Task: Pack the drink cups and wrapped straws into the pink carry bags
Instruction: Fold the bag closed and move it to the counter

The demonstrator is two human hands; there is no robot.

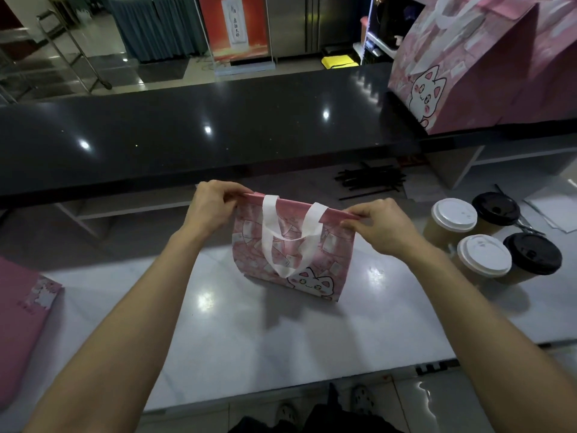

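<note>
Head view shows a pink carry bag [290,251] standing upright on the white worktop [281,339], its top edge pressed flat and pinched at both ends — the left hand [212,204] grips the left corner between thumb and curled fingers, the right hand [377,225] does the same at the right corner. Whether anything is inside cannot be told; the mouth reads as closed and its white handle [281,245] hangs down the front. Another pink bag [487,67] sits on the raised black counter [187,135] at far right, and a flat pink bag [25,323] lies at the left edge of the worktop. Much seems left to do: four lidded drink cups [485,242] — two with white lids, two with black — stand unpacked just right of the held bag, and the dark straws [371,179] lie in a loose pile behind it, under the counter's overhang. Open room lies in front of the bag and to its left; on the right the cups crowd close to the right wrist, and the overhang limits reach toward the straws.
</note>
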